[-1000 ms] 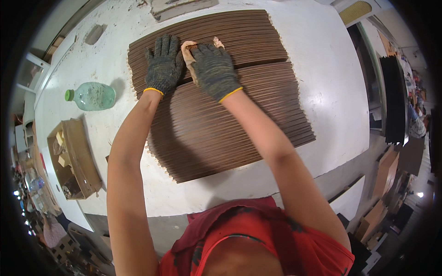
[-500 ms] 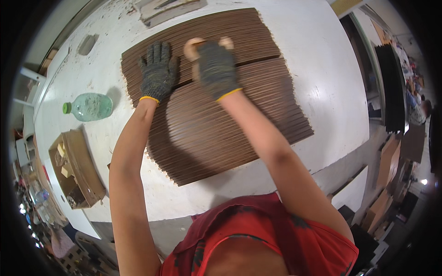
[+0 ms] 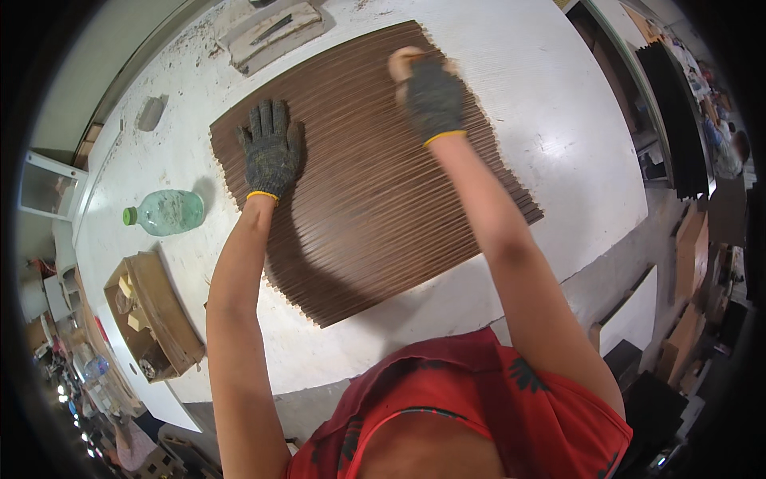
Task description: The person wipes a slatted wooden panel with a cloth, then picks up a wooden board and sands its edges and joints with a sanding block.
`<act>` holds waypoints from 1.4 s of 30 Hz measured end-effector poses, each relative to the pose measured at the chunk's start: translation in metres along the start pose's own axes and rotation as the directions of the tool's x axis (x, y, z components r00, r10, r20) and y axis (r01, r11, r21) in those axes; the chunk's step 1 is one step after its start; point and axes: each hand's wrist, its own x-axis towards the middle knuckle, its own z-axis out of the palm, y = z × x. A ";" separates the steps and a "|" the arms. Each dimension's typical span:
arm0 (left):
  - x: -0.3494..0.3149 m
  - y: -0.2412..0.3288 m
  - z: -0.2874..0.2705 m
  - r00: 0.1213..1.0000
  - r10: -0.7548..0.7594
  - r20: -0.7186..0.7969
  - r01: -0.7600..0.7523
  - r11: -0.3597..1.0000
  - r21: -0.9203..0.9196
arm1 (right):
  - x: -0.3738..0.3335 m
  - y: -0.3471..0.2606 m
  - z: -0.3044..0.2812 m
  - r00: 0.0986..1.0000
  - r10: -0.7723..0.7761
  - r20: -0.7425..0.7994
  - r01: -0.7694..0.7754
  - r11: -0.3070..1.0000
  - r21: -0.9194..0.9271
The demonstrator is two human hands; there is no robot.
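A broad ribbed brown panel (image 3: 359, 215), made of many narrow parallel strips with uneven side edges, lies on the white table (image 3: 574, 191). My left hand (image 3: 271, 152), in a dark knit glove with a yellow cuff, lies flat on the panel's left part, fingers stretched. Near the panel's far right edge, my right hand (image 3: 435, 100) is in a matching glove, its fingers curled. Pale tan shapes show at those fingers, smeared by motion; I cannot tell whether they are bare fingertips or a held thing.
Left of the panel lies a clear greenish bottle (image 3: 170, 213) with a green cap. Nearer me stands an open cardboard box (image 3: 171, 311) with small pale blocks inside. A pale block (image 3: 275, 36) bearing a dark blade-like tool sits at the far edge. A grey piece (image 3: 151, 113) lies far left.
My right hand has moved right across the panel toward its far right edge. The dark gap that crossed the panel no longer shows. My left hand stays flat on the left part.
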 end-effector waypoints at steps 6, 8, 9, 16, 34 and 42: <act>0.001 0.001 -0.007 0.998 0.042 0.052 -0.044 0.999 0.027 | -0.047 -0.097 -0.006 0.752 -0.547 -0.368 0.606 0.793 0.060; 0.001 0.000 -0.004 0.999 0.010 0.043 -0.009 1.000 -0.020 | -0.029 -0.066 -0.003 0.833 -0.520 -0.190 0.533 0.846 0.021; 0.001 -0.001 -0.002 0.999 0.000 0.038 0.002 0.999 -0.052 | -0.015 -0.043 0.000 0.864 -0.459 -0.208 0.459 0.887 -0.051; -0.006 -0.001 0.006 0.999 0.002 0.053 0.001 0.999 -0.052 | 0.067 0.048 -0.034 0.991 0.062 0.117 -0.090 0.965 0.246; 0.020 -0.136 0.032 0.988 0.075 -0.137 -0.095 0.986 -0.141 | 0.079 -0.124 0.016 0.848 -0.484 -0.217 0.525 0.824 0.212; 0.020 -0.135 0.028 0.989 0.008 -0.146 -0.035 0.983 -0.180 | 0.130 -0.003 0.023 0.936 -0.196 -0.293 0.185 0.981 -0.065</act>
